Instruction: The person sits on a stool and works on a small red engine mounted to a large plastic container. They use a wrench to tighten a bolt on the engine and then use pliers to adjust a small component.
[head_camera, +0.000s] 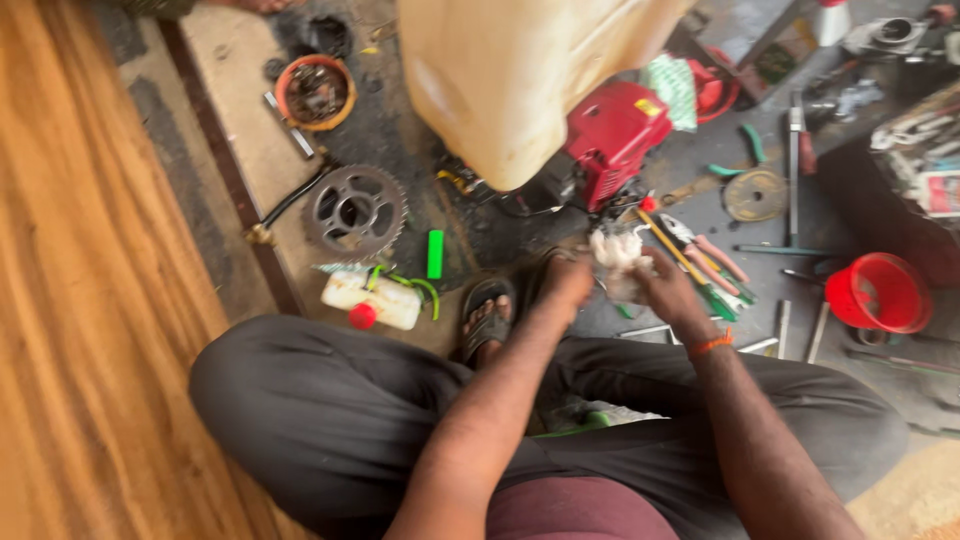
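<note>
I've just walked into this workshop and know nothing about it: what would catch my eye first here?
Probably the person's two hands, left hand and right hand, gripping a white rag in the middle above crossed legs. Just behind looms a big cream plastic canister beside a red engine housing. To the left lies a toothed sprocket; a red cup sits right.

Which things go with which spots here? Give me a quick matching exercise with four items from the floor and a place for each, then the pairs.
Things:
1. white rag
2. toothed sprocket
3. red cup
4. green stick

Places:
A. far right, beyond the right hand
B. lying between the sprocket and the sandalled foot
C. bunched between the left hand and the right hand
D. left of the cream canister, by the wooden strip

Pairs: 1-C, 2-D, 3-A, 4-B
</note>
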